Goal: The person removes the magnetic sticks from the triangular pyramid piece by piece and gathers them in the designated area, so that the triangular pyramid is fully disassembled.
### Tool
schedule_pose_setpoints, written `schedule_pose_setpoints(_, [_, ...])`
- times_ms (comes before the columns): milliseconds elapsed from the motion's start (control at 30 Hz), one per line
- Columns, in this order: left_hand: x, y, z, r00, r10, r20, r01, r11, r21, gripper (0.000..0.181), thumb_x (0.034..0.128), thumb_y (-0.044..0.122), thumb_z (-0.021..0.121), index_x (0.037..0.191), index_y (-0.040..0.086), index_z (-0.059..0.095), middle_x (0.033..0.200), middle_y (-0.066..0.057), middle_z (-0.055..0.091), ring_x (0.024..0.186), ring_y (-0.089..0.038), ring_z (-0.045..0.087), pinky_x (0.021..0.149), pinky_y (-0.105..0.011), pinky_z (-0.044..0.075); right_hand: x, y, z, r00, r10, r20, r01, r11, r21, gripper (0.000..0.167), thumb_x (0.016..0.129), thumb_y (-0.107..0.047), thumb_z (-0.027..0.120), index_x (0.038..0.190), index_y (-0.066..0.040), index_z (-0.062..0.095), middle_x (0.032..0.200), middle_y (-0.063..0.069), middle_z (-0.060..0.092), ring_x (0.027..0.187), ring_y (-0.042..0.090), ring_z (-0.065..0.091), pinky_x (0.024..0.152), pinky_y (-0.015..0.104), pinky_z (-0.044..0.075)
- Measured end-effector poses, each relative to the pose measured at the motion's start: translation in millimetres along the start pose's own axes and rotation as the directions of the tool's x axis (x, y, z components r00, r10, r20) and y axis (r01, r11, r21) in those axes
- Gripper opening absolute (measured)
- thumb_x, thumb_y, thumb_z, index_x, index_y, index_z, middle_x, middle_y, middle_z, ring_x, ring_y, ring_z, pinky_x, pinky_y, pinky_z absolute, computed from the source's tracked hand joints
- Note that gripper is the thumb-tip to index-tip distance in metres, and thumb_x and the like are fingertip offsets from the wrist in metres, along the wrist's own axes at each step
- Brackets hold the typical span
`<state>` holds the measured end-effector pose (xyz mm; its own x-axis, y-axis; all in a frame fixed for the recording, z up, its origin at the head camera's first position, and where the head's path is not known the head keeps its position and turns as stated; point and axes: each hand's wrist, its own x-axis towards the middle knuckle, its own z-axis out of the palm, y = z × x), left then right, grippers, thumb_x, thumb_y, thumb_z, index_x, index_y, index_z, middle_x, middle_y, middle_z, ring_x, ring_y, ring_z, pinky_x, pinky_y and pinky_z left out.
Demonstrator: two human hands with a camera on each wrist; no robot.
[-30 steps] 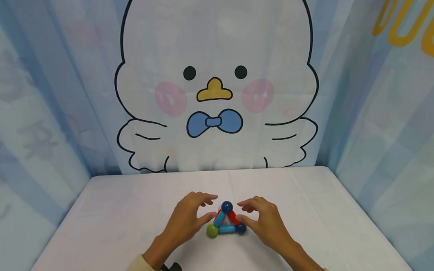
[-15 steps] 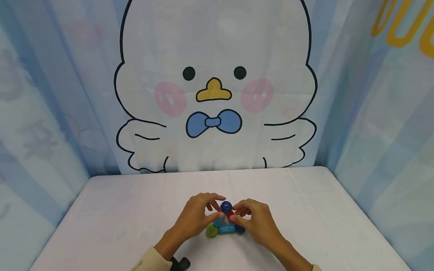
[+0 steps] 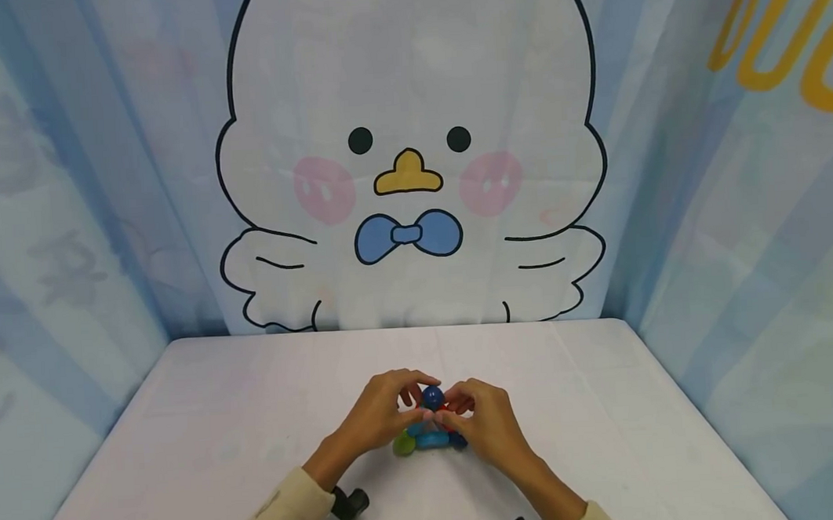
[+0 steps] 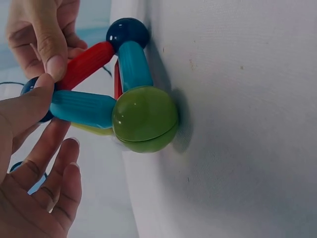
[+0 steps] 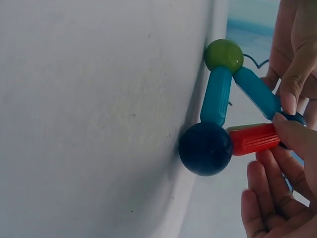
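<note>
A pyramid-like frame of toy building sticks and balls stands on the table. At its top is a dark blue ball (image 3: pixel 433 398), pinched by my left hand (image 3: pixel 382 411) with the thumb in front and index finger over it. My right hand (image 3: pixel 485 421) pinches the upper end of a red stick (image 4: pixel 89 64) just beside that ball. A light blue stick (image 4: pixel 81 108) slopes down to a green ball (image 4: pixel 145 119). Another light blue stick (image 5: pixel 216 96) joins the green ball to a lower dark blue ball (image 5: pixel 205 148). Behind, a second red stick (image 4: pixel 118 82) and a yellow-green stick (image 4: pixel 91 129) partly show.
The white-covered table (image 3: pixel 254 394) extends around the frame on all sides. A curtain (image 3: pixel 418 283) with a cartoon bird hangs at its back edge, with blue striped cloth at both sides. Black wrist cameras (image 3: pixel 349 505) sit below the hands.
Both hands have come inward from beside the frame to its top, where their fingers have closed on the upper blue ball and the red stick. The frame stays in place.
</note>
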<state>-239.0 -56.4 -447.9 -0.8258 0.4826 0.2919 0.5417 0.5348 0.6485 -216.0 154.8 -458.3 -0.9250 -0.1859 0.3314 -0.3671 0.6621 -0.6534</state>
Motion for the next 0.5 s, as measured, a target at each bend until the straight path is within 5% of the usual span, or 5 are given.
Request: schedule_pose_setpoints(500, [1.0,-3.3,9.3,1.000,0.015,-0.003,-0.015,0.998,0.060,0.034,0.0925,0.014,0.083,0.124,0.014,0.072,0.098,0.005,0.069,0.091,-0.014,0.060,0.080,-0.026,0.047,-2.2,-0.5,2.3,1.000,0.002,-0.016,-0.001,0.997,0.081,0.016,0.085,-0.007,0.089,0.094,-0.013,0.077,0.087,0.002,0.072,0.077,0.008,0.067,0.069,0.018,0.057])
